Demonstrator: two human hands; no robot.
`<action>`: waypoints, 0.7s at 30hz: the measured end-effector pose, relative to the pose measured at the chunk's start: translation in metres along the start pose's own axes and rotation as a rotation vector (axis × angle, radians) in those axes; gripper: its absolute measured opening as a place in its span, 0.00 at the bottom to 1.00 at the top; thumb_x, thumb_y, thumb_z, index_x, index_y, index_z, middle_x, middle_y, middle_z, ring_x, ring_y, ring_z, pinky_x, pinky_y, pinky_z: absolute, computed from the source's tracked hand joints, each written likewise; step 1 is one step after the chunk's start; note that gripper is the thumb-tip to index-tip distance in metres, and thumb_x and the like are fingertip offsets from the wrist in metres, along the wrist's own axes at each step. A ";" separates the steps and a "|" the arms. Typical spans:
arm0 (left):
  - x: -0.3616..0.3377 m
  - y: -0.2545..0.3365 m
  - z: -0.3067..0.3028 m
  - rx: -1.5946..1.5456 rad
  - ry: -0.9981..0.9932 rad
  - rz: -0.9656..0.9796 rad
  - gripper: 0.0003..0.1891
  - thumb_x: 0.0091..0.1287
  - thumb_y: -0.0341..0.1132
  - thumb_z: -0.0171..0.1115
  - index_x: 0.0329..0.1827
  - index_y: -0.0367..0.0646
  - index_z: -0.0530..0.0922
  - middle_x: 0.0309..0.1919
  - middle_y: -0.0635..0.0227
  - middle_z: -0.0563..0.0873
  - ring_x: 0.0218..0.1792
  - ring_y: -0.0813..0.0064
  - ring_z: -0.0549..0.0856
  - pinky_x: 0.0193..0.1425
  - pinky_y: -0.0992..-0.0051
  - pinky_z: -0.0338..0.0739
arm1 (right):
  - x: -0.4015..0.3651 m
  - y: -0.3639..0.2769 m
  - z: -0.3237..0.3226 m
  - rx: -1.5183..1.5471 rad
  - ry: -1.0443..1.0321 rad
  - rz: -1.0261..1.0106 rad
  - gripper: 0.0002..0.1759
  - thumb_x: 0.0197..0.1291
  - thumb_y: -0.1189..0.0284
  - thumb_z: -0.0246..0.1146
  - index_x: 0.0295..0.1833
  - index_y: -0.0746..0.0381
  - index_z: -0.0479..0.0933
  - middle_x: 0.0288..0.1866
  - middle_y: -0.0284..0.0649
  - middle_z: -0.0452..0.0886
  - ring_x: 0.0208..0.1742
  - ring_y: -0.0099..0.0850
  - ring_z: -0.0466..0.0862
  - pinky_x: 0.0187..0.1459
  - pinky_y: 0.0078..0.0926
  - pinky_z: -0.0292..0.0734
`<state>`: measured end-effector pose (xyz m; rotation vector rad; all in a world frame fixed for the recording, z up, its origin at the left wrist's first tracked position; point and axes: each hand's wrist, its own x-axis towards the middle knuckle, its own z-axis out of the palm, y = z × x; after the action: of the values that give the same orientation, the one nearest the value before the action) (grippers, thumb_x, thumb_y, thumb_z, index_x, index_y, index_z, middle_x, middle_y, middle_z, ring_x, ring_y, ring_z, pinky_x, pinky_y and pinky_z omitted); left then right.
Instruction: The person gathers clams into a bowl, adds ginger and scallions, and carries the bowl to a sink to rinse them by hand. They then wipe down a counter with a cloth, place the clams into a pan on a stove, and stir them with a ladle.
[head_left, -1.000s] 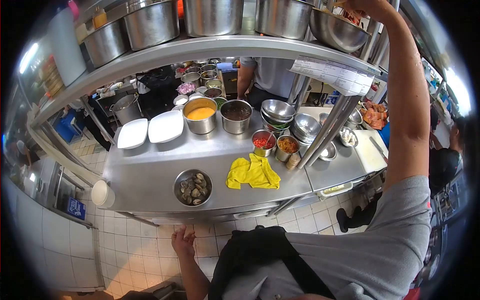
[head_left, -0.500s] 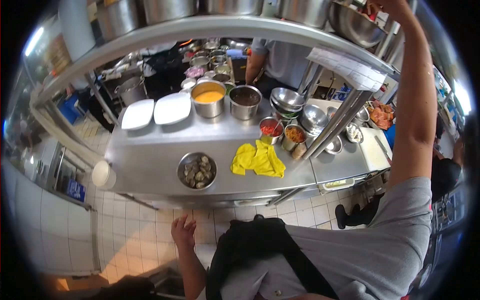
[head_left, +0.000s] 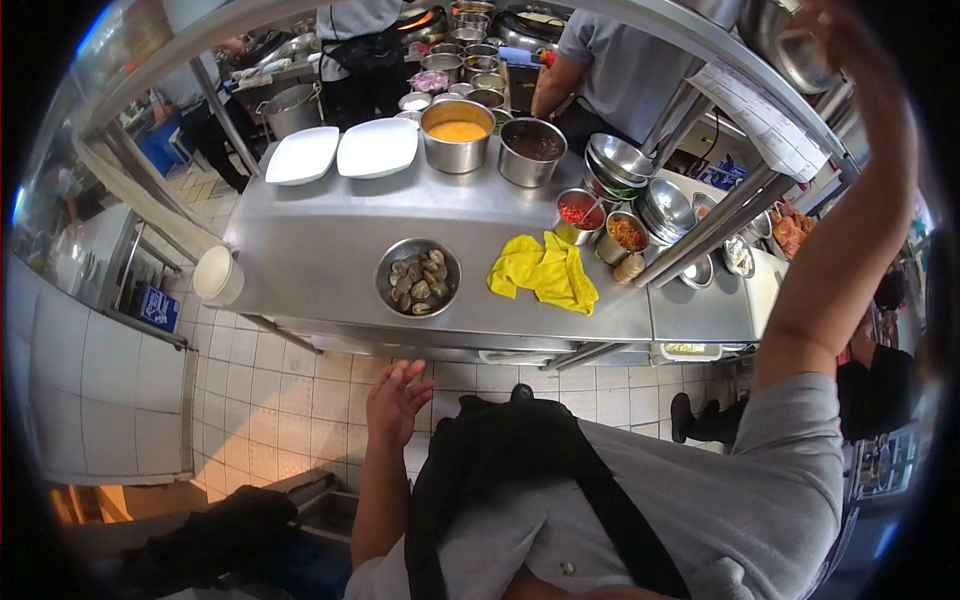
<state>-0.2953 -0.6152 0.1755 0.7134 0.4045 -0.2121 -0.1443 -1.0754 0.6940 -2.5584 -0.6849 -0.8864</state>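
My left hand (head_left: 400,402) hangs in front of the counter edge, fingers loosely apart, with nothing in it. The nearest thing to it is a metal bowl (head_left: 383,300) of clams (head_left: 418,283) on the steel counter. High on the right, my right hand (head_left: 828,38) is raised to the upper shelf, beside a large metal bowl (head_left: 785,52). Its fingers are blurred, and I cannot tell whether they hold anything. A crumpled yellow cloth (head_left: 545,272) lies to the right of the clams.
Two white plates (head_left: 377,148), a pot of orange liquid (head_left: 457,152) and a pot of dark liquid (head_left: 531,168) stand along the back. Chopped red peppers (head_left: 578,210) fill a small container. The overhead shelf (head_left: 720,60) spans the counter (head_left: 320,235). People work beyond it.
The view has tilted, so the counter sits higher in the picture and less of the upper shelf shows. My left hand is a little higher; my right arm stays raised by the shelf bowl.
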 end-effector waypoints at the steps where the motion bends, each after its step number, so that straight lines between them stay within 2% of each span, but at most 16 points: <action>1: 0.001 0.001 0.005 -0.005 0.011 0.002 0.14 0.70 0.38 0.52 0.54 0.43 0.70 0.49 0.59 0.82 0.40 0.61 0.85 0.43 0.66 0.82 | -0.017 -0.025 0.037 0.178 -0.061 -0.078 0.18 0.62 0.67 0.57 0.54 0.63 0.77 0.47 0.36 0.81 0.38 0.20 0.77 0.38 0.21 0.71; 2: 0.004 0.001 0.012 -0.006 -0.083 -0.022 0.18 0.71 0.42 0.49 0.58 0.41 0.68 0.53 0.56 0.79 0.46 0.58 0.82 0.50 0.64 0.78 | -0.043 -0.071 0.086 0.356 -0.121 -0.156 0.17 0.61 0.67 0.57 0.53 0.63 0.78 0.46 0.36 0.81 0.36 0.19 0.76 0.35 0.19 0.70; 3: 0.006 0.001 0.019 -0.007 -0.175 -0.046 0.22 0.73 0.45 0.46 0.61 0.40 0.66 0.57 0.54 0.76 0.52 0.56 0.80 0.56 0.61 0.75 | -0.064 -0.109 0.126 0.485 -0.194 -0.059 0.14 0.60 0.76 0.55 0.51 0.62 0.79 0.43 0.35 0.81 0.36 0.20 0.78 0.34 0.19 0.72; 4: 0.008 0.003 0.027 -0.011 -0.160 -0.046 0.22 0.73 0.45 0.46 0.61 0.40 0.66 0.57 0.54 0.76 0.52 0.56 0.80 0.56 0.61 0.75 | -0.076 -0.127 0.168 0.392 -0.227 -0.138 0.14 0.56 0.82 0.58 0.47 0.62 0.80 0.39 0.37 0.82 0.35 0.24 0.80 0.33 0.22 0.75; 5: 0.009 0.005 0.035 -0.060 -0.245 -0.118 0.25 0.72 0.50 0.43 0.63 0.40 0.66 0.61 0.53 0.73 0.56 0.54 0.76 0.60 0.59 0.71 | -0.087 -0.139 0.204 0.359 -0.294 -0.308 0.10 0.55 0.81 0.61 0.43 0.62 0.82 0.36 0.40 0.84 0.36 0.31 0.84 0.37 0.26 0.78; 6: 0.012 0.008 0.043 -0.112 -0.330 -0.185 0.29 0.72 0.55 0.40 0.64 0.41 0.65 0.64 0.52 0.69 0.60 0.53 0.73 0.64 0.58 0.66 | -0.104 -0.152 0.242 0.490 -0.410 -0.187 0.09 0.54 0.78 0.63 0.42 0.61 0.82 0.37 0.43 0.84 0.37 0.36 0.84 0.40 0.30 0.78; 8: 0.012 0.014 0.060 -0.191 -0.314 -0.198 0.30 0.72 0.56 0.39 0.64 0.41 0.65 0.64 0.52 0.69 0.62 0.53 0.72 0.65 0.58 0.65 | -0.134 -0.169 0.311 0.578 -0.532 -0.168 0.10 0.52 0.75 0.64 0.42 0.60 0.81 0.38 0.47 0.82 0.39 0.46 0.82 0.43 0.39 0.77; 10: 0.009 0.017 0.072 -0.305 -0.270 -0.187 0.31 0.72 0.57 0.37 0.65 0.39 0.63 0.63 0.54 0.70 0.62 0.55 0.71 0.67 0.57 0.63 | -0.159 -0.188 0.365 0.612 -0.705 -0.080 0.11 0.52 0.77 0.63 0.43 0.64 0.80 0.39 0.47 0.83 0.40 0.44 0.83 0.43 0.34 0.77; 12: 0.015 0.014 0.070 -0.368 -0.185 -0.150 0.31 0.72 0.56 0.37 0.66 0.37 0.61 0.62 0.55 0.71 0.62 0.57 0.71 0.67 0.57 0.63 | -0.174 -0.202 0.391 0.662 -0.837 -0.006 0.09 0.53 0.78 0.62 0.42 0.65 0.80 0.39 0.47 0.83 0.40 0.42 0.84 0.43 0.33 0.77; 13: 0.020 0.013 0.066 -0.413 -0.219 -0.096 0.29 0.72 0.54 0.37 0.64 0.38 0.63 0.60 0.56 0.73 0.61 0.59 0.73 0.67 0.57 0.64 | -0.176 -0.207 0.396 0.684 -0.873 -0.015 0.09 0.53 0.78 0.62 0.42 0.65 0.80 0.39 0.47 0.83 0.40 0.42 0.84 0.43 0.33 0.77; 15: 0.027 0.016 0.062 -0.466 -0.242 -0.024 0.27 0.73 0.52 0.36 0.62 0.39 0.65 0.57 0.57 0.75 0.60 0.61 0.74 0.66 0.57 0.65 | -0.167 -0.213 0.399 0.687 -0.690 -0.119 0.07 0.54 0.78 0.62 0.40 0.66 0.80 0.36 0.45 0.83 0.38 0.40 0.84 0.42 0.32 0.77; 16: 0.026 0.020 0.062 -0.463 -0.255 0.005 0.25 0.73 0.50 0.36 0.60 0.40 0.67 0.56 0.59 0.76 0.58 0.63 0.75 0.65 0.58 0.66 | -0.162 -0.218 0.398 0.699 -0.707 -0.128 0.07 0.54 0.78 0.62 0.40 0.66 0.80 0.36 0.45 0.83 0.38 0.40 0.84 0.42 0.32 0.77; 18: 0.030 0.024 0.059 -0.465 -0.257 0.040 0.23 0.73 0.48 0.36 0.58 0.41 0.69 0.54 0.60 0.78 0.56 0.65 0.77 0.65 0.58 0.67 | -0.152 -0.224 0.398 0.803 -0.521 -0.041 0.06 0.54 0.78 0.62 0.39 0.65 0.80 0.34 0.43 0.83 0.37 0.40 0.84 0.42 0.32 0.78; 19: 0.035 0.025 0.056 -0.454 -0.273 0.051 0.22 0.73 0.47 0.36 0.58 0.41 0.70 0.53 0.60 0.78 0.55 0.64 0.78 0.63 0.60 0.69 | -0.150 -0.223 0.404 0.810 -0.533 -0.050 0.06 0.54 0.78 0.62 0.39 0.65 0.80 0.34 0.43 0.83 0.37 0.40 0.84 0.42 0.32 0.78; 20: 0.040 0.026 0.054 -0.443 -0.289 0.063 0.22 0.73 0.46 0.36 0.57 0.41 0.71 0.52 0.60 0.79 0.54 0.64 0.78 0.61 0.61 0.71 | -0.149 -0.221 0.412 0.792 -0.618 -0.162 0.06 0.54 0.78 0.62 0.39 0.65 0.80 0.35 0.43 0.82 0.38 0.39 0.84 0.43 0.30 0.77; 21: 0.034 0.035 0.067 -0.354 -0.245 0.156 0.21 0.73 0.46 0.36 0.56 0.41 0.71 0.51 0.61 0.80 0.53 0.64 0.79 0.58 0.63 0.74 | -0.149 -0.218 0.421 0.773 -0.702 -0.274 0.06 0.54 0.78 0.63 0.39 0.65 0.81 0.35 0.43 0.82 0.39 0.37 0.83 0.43 0.29 0.77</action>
<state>-0.2344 -0.6363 0.2278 0.3621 0.1447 -0.0752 -0.1639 -0.7494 0.3196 -2.0193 -1.2838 0.2570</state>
